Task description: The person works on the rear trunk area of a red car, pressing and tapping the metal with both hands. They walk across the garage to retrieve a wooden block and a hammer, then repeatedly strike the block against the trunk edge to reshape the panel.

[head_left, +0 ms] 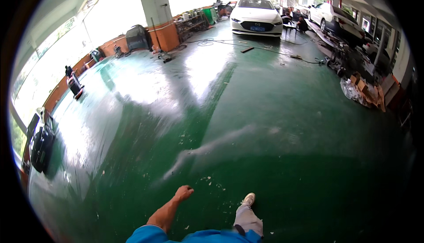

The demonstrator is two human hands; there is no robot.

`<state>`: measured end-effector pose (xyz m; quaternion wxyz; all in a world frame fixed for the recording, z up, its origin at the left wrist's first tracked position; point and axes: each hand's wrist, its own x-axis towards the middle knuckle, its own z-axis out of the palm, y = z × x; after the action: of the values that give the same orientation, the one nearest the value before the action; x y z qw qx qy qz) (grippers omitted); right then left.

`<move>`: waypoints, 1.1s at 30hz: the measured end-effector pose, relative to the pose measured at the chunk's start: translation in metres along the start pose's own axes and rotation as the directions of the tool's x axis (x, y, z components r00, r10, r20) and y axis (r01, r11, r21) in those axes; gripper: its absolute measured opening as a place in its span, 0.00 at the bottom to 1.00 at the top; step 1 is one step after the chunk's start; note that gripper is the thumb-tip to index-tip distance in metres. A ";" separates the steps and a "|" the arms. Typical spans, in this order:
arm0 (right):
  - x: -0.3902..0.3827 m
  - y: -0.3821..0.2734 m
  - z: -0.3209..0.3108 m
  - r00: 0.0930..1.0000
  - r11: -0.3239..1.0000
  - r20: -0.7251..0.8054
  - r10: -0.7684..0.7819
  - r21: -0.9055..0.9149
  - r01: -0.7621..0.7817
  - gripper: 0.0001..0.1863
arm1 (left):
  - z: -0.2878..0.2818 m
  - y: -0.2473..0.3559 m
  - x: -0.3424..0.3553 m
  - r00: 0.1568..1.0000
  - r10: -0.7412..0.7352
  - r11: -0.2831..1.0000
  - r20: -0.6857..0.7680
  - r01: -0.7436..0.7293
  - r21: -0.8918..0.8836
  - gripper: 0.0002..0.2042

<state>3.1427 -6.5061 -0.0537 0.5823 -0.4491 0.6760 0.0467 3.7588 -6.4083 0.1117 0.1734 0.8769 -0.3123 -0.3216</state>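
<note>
My left hand [183, 193] hangs in front of me over the green floor [265, 154], its fingers curled in. Nothing shows in it, and it touches nothing. Beneath and beyond it, small pale flakes [207, 180] are scattered on the floor. A blue sleeve [148, 234] ends above my bare left forearm. My right hand is out of the picture. To the right of the left hand, one foot in a light shoe [248, 199] is set forward, below a light grey trouser leg [247, 221].
Ahead stands a white car [256, 18], with a hose [207, 41] on the floor before it. People crouch [302, 24] beside it. Another white car [338, 17] stands at right, near cardboard and plastic wrapping [366, 92]. A black bumper-like part [42, 148] lies far left, a pillar [154, 4] beyond.
</note>
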 end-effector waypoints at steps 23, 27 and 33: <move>0.446 -0.907 -0.237 0.976 0.979 -0.077 -0.203 -0.051 0.199 0.11 | -0.069 0.273 0.679 0.897 -0.320 0.943 0.304 0.332 0.013 0.15; 0.491 -0.948 -0.256 0.988 0.979 -0.131 0.086 0.197 -0.059 0.12 | -0.233 0.459 0.885 0.997 -0.077 0.946 0.030 0.083 -0.314 0.18; 0.644 -0.964 -0.271 0.967 0.979 -0.149 0.205 0.037 -0.201 0.10 | -0.316 0.656 1.136 0.998 0.028 0.969 -0.065 -0.043 -0.243 0.18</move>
<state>3.6309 -7.5919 -0.0583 0.5260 -0.3735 0.7614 0.0644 4.3646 -7.6137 0.1567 0.2951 0.8527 -0.2803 -0.3276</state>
